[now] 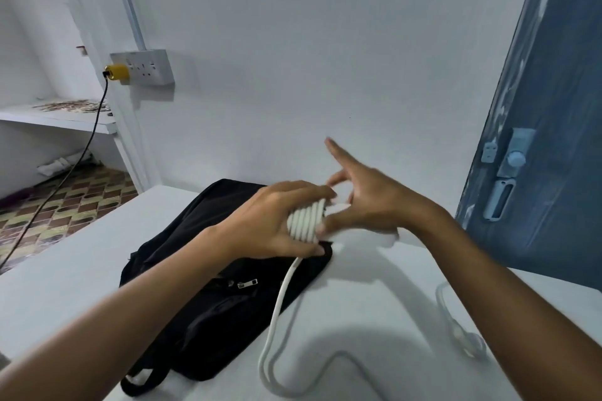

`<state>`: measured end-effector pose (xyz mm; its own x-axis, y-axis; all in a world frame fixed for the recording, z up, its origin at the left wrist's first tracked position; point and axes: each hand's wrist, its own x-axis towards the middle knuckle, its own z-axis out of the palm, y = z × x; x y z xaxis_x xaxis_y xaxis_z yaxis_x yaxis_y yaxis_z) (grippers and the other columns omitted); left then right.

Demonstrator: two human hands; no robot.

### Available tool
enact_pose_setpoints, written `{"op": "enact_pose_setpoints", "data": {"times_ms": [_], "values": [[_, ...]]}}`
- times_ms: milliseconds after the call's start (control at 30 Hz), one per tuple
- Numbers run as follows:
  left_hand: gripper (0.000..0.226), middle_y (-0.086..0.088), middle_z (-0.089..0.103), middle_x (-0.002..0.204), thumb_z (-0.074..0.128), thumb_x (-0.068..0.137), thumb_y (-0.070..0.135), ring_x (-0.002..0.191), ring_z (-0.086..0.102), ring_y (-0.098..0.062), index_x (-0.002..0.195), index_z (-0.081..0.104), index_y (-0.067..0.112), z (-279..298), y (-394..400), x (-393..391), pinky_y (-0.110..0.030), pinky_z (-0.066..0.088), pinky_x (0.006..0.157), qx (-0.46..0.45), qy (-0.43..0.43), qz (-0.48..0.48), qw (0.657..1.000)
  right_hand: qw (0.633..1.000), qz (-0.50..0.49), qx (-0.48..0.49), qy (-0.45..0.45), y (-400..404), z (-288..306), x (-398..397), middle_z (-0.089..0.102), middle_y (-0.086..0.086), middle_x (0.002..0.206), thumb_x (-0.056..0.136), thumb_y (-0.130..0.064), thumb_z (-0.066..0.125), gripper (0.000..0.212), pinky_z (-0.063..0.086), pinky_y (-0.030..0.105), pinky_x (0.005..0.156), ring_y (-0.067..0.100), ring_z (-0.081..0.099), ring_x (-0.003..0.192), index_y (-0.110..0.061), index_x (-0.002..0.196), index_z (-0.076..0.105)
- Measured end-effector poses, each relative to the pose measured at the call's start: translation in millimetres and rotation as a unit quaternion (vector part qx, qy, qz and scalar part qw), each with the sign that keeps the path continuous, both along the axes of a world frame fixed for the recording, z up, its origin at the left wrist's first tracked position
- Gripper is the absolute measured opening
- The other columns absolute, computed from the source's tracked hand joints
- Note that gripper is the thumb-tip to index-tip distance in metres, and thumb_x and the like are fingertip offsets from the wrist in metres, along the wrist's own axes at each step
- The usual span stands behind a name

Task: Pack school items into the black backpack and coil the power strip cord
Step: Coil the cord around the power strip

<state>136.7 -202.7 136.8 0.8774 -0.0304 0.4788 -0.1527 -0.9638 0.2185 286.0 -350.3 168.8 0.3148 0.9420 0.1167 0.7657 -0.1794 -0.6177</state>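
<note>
Left hand [277, 225] grips the strip [306, 221], fingers curled round it over the wound cord turns. Right hand [365, 198] at 3 o'clock of it, forefinger straight, thumb touching the turns; whether it pinches, can't tell. Loose cord [277, 312] hangs toward 6, looping on the table [65, 277]. Backpack [211, 296] lies flat under the hands.

You are in a small room of a home, plain and lived-in: pale painted walls meet a blue door [537, 127] with a knob and latch at 3 o'clock. At 10 o'clock a double wall socket [143, 67] carries a yellow plug [116, 72] whose black cable [65, 169] drops to a patterned tile floor [62, 205]. Beside it, a white built-in shelf [58, 119] holds scattered bits.
</note>
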Motion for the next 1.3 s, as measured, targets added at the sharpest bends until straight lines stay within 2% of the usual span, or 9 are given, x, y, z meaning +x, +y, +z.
{"op": "enact_pose_setpoints", "data": {"times_ms": [100, 167, 267, 333, 433, 533, 633, 900, 1300], "values": [[0.066, 0.019, 0.063, 0.104, 0.081, 0.059, 0.051, 0.091, 0.059, 0.002, 0.118, 0.058, 0.032, -2, 17, 1, -0.028, 0.048, 0.083, -0.124, -0.033, 0.076, 0.989, 0.929, -0.127, 0.331, -0.105, 0, 0, -11, 0.059, -0.004, 0.093, 0.071, -0.047, 0.078, 0.061, 0.049, 0.032, 0.071, 0.013, 0.055, 0.077, -0.020, 0.121, 0.054], [0.058, 0.016, 0.064, 0.094, 0.081, 0.054, 0.049, 0.083, 0.060, -0.006, 0.107, 0.059, 0.036, -2, 27, 4, -0.032, 0.051, 0.078, -0.203, -0.056, 0.117, 0.970, 0.862, -0.102, 0.493, -0.063, 0, -18, -27, 0.051, -0.009, 0.064, 0.084, -0.028, 0.066, 0.017, 0.044, 0.031, 0.053, 0.012, 0.047, 0.054, -0.013, 0.081, 0.057], [0.056, 0.005, 0.066, 0.092, 0.083, 0.050, 0.046, 0.078, 0.061, -0.011, 0.101, 0.061, 0.034, 1, 37, 11, -0.035, 0.055, 0.072, -0.299, -0.071, 0.131, 0.942, 0.931, -0.129, 0.340, 0.020, 14, -67, -50, 0.052, -0.010, 0.059, 0.084, -0.033, 0.063, 0.018, 0.048, 0.033, 0.055, 0.011, 0.051, 0.053, -0.017, 0.078, 0.058], [0.056, 0.003, 0.065, 0.091, 0.082, 0.050, 0.047, 0.077, 0.059, -0.010, 0.100, 0.061, 0.033, 3, 40, 14, -0.033, 0.055, 0.071, -0.326, -0.061, 0.133, 0.934, 0.967, -0.117, 0.110, 0.196, 24, -84, -60, 0.062, -0.004, 0.087, 0.085, -0.043, 0.064, 0.048, 0.055, 0.040, 0.079, 0.014, 0.063, 0.078, -0.018, 0.124, 0.052], [0.057, 0.001, 0.065, 0.095, 0.081, 0.051, 0.048, 0.082, 0.060, -0.012, 0.103, 0.062, 0.032, 4, 38, 19, -0.034, 0.054, 0.075, -0.323, -0.046, 0.135, 0.936, 0.826, -0.028, 0.075, 0.558, 38, -89, -63, 0.065, 0.011, 0.100, 0.094, -0.024, 0.059, 0.052, 0.057, 0.040, 0.081, 0.023, 0.069, 0.079, -0.035, 0.133, 0.027], [0.060, 0.004, 0.067, 0.099, 0.081, 0.050, 0.044, 0.089, 0.062, -0.016, 0.105, 0.064, 0.031, 6, 41, 16, -0.033, 0.053, 0.082, -0.309, -0.056, 0.139, 0.939, 0.722, -0.082, 0.200, 0.657, 41, -79, -59, 0.051, 0.010, 0.066, 0.095, 0.004, 0.044, 0.019, 0.042, 0.024, 0.043, 0.011, 0.041, 0.041, -0.007, 0.108, 0.052], [0.069, 0.010, 0.069, 0.101, 0.081, 0.049, 0.046, 0.096, 0.063, -0.014, 0.114, 0.065, 0.032, 7, 51, 9, -0.035, 0.053, 0.091, -0.306, -0.058, 0.154, 0.938, 0.765, -0.138, 0.218, 0.590, 37, -75, -47, 0.040, 0.004, 0.059, 0.092, 0.008, 0.039, 0.027, 0.023, 0.017, 0.034, 0.007, 0.027, 0.036, -0.009, 0.082, 0.058], [0.080, 0.011, 0.060, 0.116, 0.076, 0.060, 0.054, 0.105, 0.057, -0.006, 0.134, 0.048, 0.044, 3, 45, 5, -0.023, 0.046, 0.093, -0.188, -0.082, 0.147, 0.968, 0.968, -0.107, 0.125, 0.188, 28, -67, -60, 0.052, -0.002, 0.066, 0.098, -0.010, 0.041, 0.027, 0.035, 0.011, 0.050, 0.006, 0.046, 0.057, -0.012, 0.106, 0.067], [0.088, 0.008, 0.057, 0.129, 0.078, 0.068, 0.055, 0.115, 0.057, -0.010, 0.142, 0.036, 0.033, 0, 41, -1, -0.035, 0.047, 0.098, -0.085, -0.105, 0.119, 0.984, 0.993, -0.084, 0.074, -0.048, 12, -44, -71, 0.043, -0.002, 0.068, 0.099, -0.018, 0.039, 0.021, 0.023, 0.017, 0.047, 0.007, 0.040, 0.056, -0.011, 0.101, 0.058]]}}
